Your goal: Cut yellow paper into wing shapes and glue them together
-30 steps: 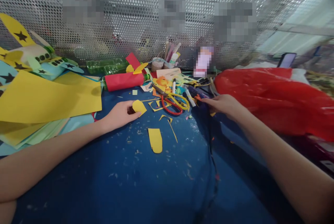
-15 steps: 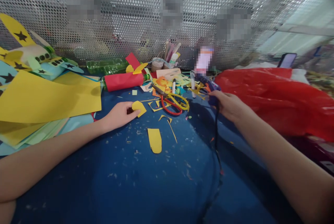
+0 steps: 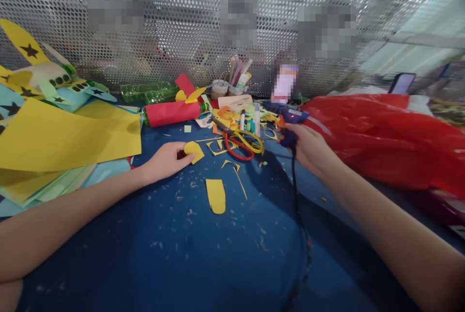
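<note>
My left hand point(image 3: 165, 160) rests on the blue table point(image 3: 203, 254) and pinches a small yellow paper cutout point(image 3: 193, 149) between thumb and fingers. My right hand point(image 3: 307, 146) grips the handle of a blue hot glue gun point(image 3: 286, 120), held upright above the table with a glue stick poking out at its left. Its black cord point(image 3: 298, 215) runs down toward me. A second yellow cutout point(image 3: 216, 195) lies flat on the table between my arms.
Red and yellow scissors point(image 3: 240, 142) lie among paper scraps behind the cutouts. A red-wrapped green bottle point(image 3: 170, 112) lies farther back. Yellow paper sheets point(image 3: 65, 137) and paper planes fill the left. A red plastic bag point(image 3: 385, 132) fills the right. Perforated metal screen behind.
My right hand took hold of the glue gun among the clutter and lifted it upright, drawing it slightly toward me. My left hand stayed in place with its cutout.
</note>
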`<control>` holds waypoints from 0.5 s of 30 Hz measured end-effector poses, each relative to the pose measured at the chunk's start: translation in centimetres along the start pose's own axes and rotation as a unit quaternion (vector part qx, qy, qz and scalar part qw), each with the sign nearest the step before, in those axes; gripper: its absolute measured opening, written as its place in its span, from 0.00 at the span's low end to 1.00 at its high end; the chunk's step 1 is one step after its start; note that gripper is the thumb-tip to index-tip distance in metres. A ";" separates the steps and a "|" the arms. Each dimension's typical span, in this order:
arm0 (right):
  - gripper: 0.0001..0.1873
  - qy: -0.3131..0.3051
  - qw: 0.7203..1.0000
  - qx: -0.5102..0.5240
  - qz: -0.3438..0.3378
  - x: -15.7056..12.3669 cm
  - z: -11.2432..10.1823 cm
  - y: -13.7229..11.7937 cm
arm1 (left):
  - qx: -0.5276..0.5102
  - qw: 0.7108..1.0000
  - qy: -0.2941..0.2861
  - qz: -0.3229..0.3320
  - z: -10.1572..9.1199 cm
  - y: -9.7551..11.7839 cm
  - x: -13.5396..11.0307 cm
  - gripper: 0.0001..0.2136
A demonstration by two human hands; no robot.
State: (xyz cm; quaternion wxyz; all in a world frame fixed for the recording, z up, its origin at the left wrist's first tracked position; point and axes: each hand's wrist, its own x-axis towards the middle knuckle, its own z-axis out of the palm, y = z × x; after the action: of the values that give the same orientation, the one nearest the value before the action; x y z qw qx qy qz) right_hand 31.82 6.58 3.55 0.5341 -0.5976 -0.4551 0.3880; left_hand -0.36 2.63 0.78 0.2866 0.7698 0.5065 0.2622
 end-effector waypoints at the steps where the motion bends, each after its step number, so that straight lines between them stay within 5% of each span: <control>1: 0.04 0.009 0.999 -0.028 -0.027 0.1 -0.1 0.0 | 0.000 1.000 0.000 0.000 0.0 0.0 0.0 0.11; 4: 0.02 0.049 0.979 -0.171 -0.102 0.3 -0.7 0.1 | -0.001 1.000 -0.002 0.003 0.0 -0.1 0.0 0.11; 8: 0.11 0.107 0.911 -0.357 -0.175 0.3 -1.6 0.3 | -0.005 1.000 0.000 0.010 0.1 -0.2 0.0 0.11; 15: 0.15 0.096 0.891 -0.381 -0.227 0.6 -1.7 0.7 | -0.017 1.000 0.001 0.002 0.1 -0.2 0.0 0.11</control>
State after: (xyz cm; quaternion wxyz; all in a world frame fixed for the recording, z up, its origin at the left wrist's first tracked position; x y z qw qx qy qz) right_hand 33.65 6.66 3.10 0.3801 -0.6704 -0.6372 -0.0062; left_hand -0.42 2.69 0.57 0.2987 0.7654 0.5010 0.2720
